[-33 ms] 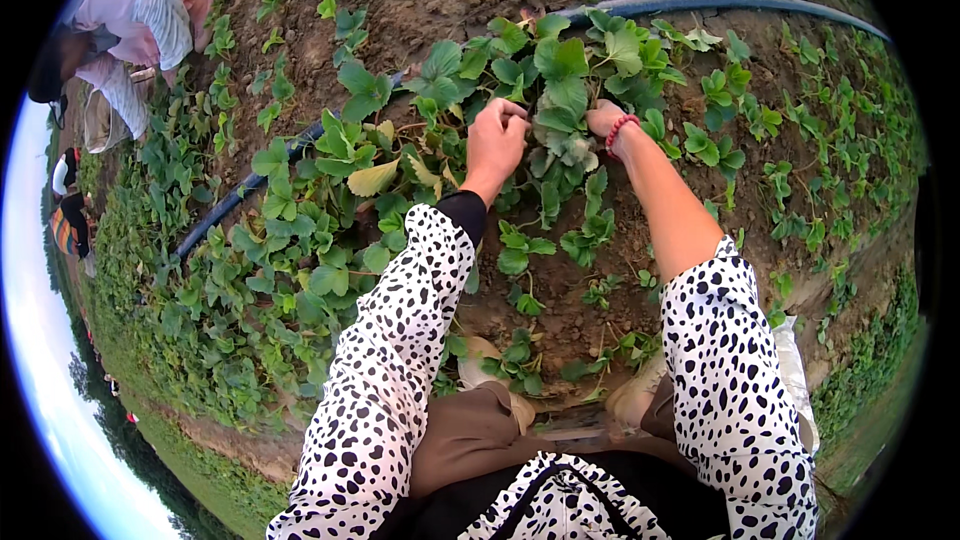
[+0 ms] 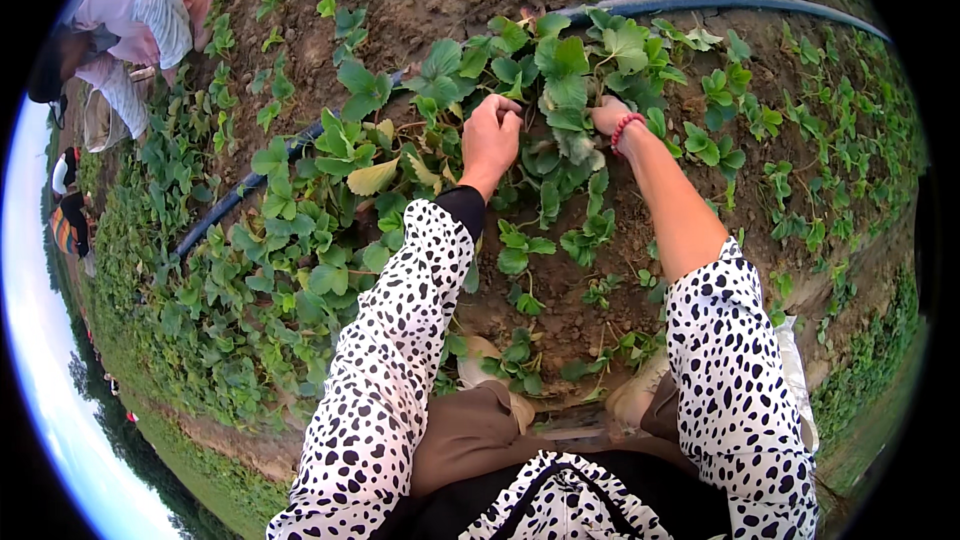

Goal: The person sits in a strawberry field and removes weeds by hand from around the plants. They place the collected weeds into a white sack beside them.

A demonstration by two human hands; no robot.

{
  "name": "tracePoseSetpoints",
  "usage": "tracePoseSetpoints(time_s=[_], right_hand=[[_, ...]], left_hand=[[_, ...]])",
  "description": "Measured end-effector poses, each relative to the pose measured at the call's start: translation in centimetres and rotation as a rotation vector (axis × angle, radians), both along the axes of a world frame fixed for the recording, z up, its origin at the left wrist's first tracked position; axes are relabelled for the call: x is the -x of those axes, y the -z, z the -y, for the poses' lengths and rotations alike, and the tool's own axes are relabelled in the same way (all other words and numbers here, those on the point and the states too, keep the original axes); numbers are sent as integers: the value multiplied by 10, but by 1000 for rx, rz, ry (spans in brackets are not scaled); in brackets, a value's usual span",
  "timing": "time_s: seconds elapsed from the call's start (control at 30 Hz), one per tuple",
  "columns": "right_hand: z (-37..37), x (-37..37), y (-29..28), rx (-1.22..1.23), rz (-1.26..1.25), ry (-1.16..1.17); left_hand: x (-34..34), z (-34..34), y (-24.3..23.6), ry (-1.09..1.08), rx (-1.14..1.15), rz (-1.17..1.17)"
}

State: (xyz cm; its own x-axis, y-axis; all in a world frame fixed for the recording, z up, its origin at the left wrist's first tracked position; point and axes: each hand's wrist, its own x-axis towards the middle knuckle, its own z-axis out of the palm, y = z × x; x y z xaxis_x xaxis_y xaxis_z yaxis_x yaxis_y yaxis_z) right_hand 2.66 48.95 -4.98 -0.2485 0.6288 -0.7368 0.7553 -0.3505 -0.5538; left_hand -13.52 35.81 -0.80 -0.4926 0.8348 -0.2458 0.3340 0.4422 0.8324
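**Green leaves under both hands**

Green strawberry plant point(image 2: 560, 90) takes both your arms, stretched forward in spotted sleeves. Your left hand point(image 2: 492, 132) is curled, fingers pinched on a stem of it. Your right hand point(image 2: 607, 114) is buried among its leaves; I cannot tell its grip. Behind the plant a dark hose point(image 2: 720, 2) crosses bare brown soil point(image 2: 560, 310).

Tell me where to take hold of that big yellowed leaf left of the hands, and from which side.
Grip the yellowed leaf low on its stalk, where it runs down toward the plant's middle, not by the blade: the blade lies flat, broad and open on top of the green leaves, so it would likely tear. Come in from the right, where the left hand already is; the dark hose lies just beyond its left side.
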Motion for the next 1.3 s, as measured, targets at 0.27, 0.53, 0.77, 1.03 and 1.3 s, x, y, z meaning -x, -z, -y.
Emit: tracePoseSetpoints(time_s=[0.27,0.53,0.77,1.03,1.3], right_hand=[[2,-71,0,160,-364,207],[31,-40,-15,97,-451,328],[29,-32,-3,24,-469,349],[28,42,13,-221,-447,212],[19,41,12,-329,-245,560]], left_hand=[[-15,-20,40,83,30,-356],[-13,-54,34,185,-122,-517],[41,-71,52,122,25,167],[43,-60,34,111,3,493],[48,-42,42,130,-96,393]])
